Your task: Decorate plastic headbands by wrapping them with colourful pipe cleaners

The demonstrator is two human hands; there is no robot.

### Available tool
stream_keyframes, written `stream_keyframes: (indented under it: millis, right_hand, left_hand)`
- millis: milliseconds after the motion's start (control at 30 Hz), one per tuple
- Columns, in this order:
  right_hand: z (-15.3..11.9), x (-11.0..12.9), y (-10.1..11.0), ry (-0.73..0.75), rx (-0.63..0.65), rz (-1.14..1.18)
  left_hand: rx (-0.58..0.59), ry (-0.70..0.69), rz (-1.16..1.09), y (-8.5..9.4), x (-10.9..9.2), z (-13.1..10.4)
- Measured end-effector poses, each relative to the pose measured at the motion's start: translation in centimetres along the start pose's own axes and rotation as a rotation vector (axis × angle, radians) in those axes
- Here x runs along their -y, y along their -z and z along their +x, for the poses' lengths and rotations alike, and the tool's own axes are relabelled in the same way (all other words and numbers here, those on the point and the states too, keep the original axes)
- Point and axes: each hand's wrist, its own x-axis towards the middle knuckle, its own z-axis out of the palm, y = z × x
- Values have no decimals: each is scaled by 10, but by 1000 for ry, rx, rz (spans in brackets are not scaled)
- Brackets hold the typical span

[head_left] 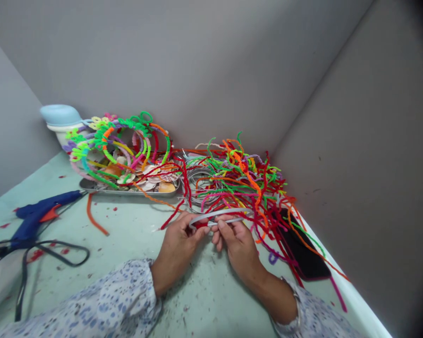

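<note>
In the middle, a thin pale grey curved band (221,212), shaped like a headband, is held between both hands above the table. My left hand (178,246) pinches its left part, thumb and fingers closed. A short bit of red pipe cleaner (200,225) shows at those fingertips. My right hand (240,246) is closed on the near strand of the band, thumb against the index finger. The fingertips of both hands almost meet. Just behind them lies a tangled heap of colourful pipe cleaners (257,185).
Pipe-cleaner-wrapped hoops (121,134) stand over seashells in a metal tray (137,193). Coiled silvery wire (201,180) lies beside it. At left are a blue glue gun (38,213) with its cord and a blue-lidded white container (61,119). A dark phone (305,251) is at right. Walls rise behind.
</note>
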Motion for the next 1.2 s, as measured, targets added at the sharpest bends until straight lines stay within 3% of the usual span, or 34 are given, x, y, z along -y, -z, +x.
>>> stream_keyframes:
  millis: [333,500,733,1200]
  right_hand:
    - [-2,2,-2,-6,-7,-73]
    - [-3,3,-2,15,2,-97]
    - [-1,-2,1,-19,-9,-76]
    - [-2,0,2,-21,0,-116]
  left_hand:
    - [56,24,69,3,-17,-1]
    - [97,72,-30,1,-13,-2]
    - [63,70,-4,-1,-7,-2]
    - [170,74,-34,0,-16,-2]
